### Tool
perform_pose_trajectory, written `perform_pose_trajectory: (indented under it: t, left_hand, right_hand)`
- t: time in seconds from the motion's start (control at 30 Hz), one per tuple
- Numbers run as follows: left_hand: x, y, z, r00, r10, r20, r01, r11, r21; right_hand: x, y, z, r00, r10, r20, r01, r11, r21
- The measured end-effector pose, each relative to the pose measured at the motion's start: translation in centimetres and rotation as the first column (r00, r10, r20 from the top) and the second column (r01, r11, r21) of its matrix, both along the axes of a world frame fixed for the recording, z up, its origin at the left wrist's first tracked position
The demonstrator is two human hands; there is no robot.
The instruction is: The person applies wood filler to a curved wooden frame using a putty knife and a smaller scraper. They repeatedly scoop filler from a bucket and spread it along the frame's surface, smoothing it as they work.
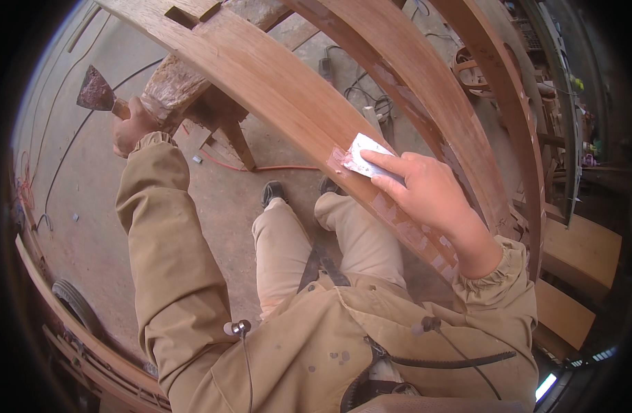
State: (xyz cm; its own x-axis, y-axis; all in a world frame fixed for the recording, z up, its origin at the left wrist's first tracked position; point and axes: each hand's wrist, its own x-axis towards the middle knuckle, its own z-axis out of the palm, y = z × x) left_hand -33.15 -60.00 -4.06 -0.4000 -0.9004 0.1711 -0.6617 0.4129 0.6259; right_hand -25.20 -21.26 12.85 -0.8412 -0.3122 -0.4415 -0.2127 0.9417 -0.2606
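Note:
My right hand [426, 189] is closed on a flat white scraper [365, 155], its index finger stretched along the top. The scraper's edge lies against a long wooden beam [275, 79], where pinkish filler [339, 158] is smeared. More filler patches [402, 224] run along the beam below the hand. Out to the left, my left hand [135, 128] is wrapped round the wooden handle of a putty knife [97, 91]. Dark reddish paste coats that knife's wide blade. A rough wooden block [173, 86] stands close beside the left hand, under the beam.
Further curved wooden beams [433, 89] run alongside on the right, with filler marks on some. A wooden trestle leg [237, 146] and an orange hose [285, 168] are near my feet. Black cables [67, 148] cross the concrete floor. A tyre [75, 304] lies at lower left; wooden boxes [581, 251] stand at right.

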Motion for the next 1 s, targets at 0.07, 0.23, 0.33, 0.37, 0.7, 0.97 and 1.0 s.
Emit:
perform_pose_trajectory:
  t: [0.07, 0.23, 0.33, 0.37, 0.7, 0.97, 1.0]
  left_hand:
    - [0.1, 0.2, 0.0, 1.000, -0.006, -0.013, 0.006, 1.000, 0.007]
    - [-0.1, 0.0, 0.3, 0.999, -0.031, 0.004, 0.031, 0.999, 0.037]
    - [0.0, 0.0, 0.3, 0.999, -0.028, 0.043, 0.026, 0.999, 0.036]
    - [0.0, 0.4, 0.5, 1.000, -0.013, 0.028, 0.013, 1.000, 0.011]
    - [0.0, 0.9, 0.8, 1.000, 0.007, 0.006, -0.007, 1.000, -0.030]
    - [-0.1, 0.6, 0.6, 1.000, -0.014, 0.017, 0.015, 1.000, -0.024]
    - [-0.1, 0.4, 0.5, 1.000, -0.009, 0.023, 0.009, 0.999, -0.033]
  right_hand:
    - [-0.8, -0.7, 0.1, 1.000, 0.005, -0.023, -0.006, 0.998, -0.068]
    - [-0.7, -0.7, 1.0, 0.993, 0.121, -0.013, -0.120, 0.990, 0.071]
    - [-1.5, -1.3, 2.3, 0.984, 0.176, 0.003, -0.175, 0.978, 0.116]
    - [-1.7, -1.6, 2.4, 0.981, 0.192, 0.000, -0.191, 0.975, 0.116]
    - [0.0, 0.2, 3.2, 0.968, 0.206, 0.143, -0.243, 0.909, 0.339]
    - [1.5, 0.0, 2.3, 0.984, -0.119, 0.134, 0.116, 0.993, 0.032]
    - [1.4, -0.1, 2.0, 0.989, -0.112, 0.097, 0.112, 0.994, -0.001]
